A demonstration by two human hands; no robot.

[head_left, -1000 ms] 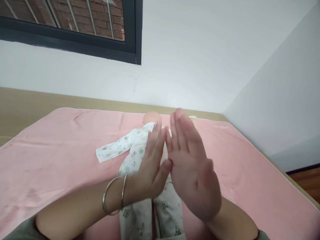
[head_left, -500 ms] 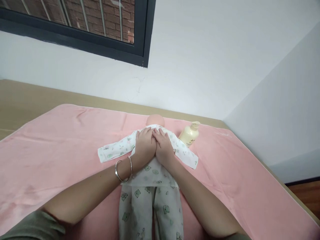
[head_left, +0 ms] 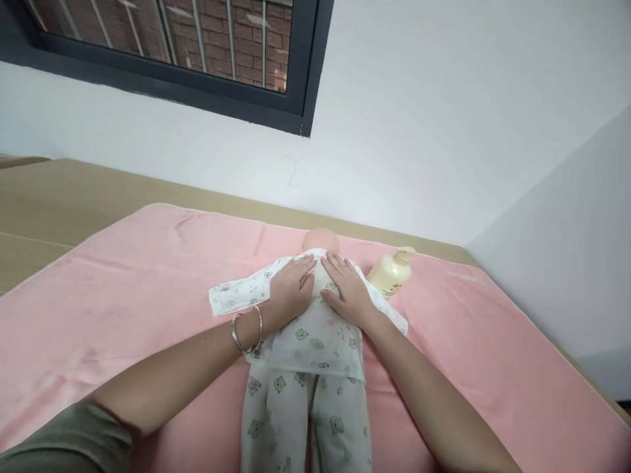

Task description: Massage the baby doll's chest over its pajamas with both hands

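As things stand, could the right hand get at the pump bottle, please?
Probably yes. The right hand rests open on the printed top, the pump bottle is close by, and only a sleeve appears to lie between them.

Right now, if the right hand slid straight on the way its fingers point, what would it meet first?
Past the printed top it rests on, the right hand would probably meet the doll's head, just beyond its fingertips, though depth is hard to judge.

Seemingly a home, barred window [head_left: 197, 52], white wall [head_left: 419, 112], pink mat [head_left: 148, 282]
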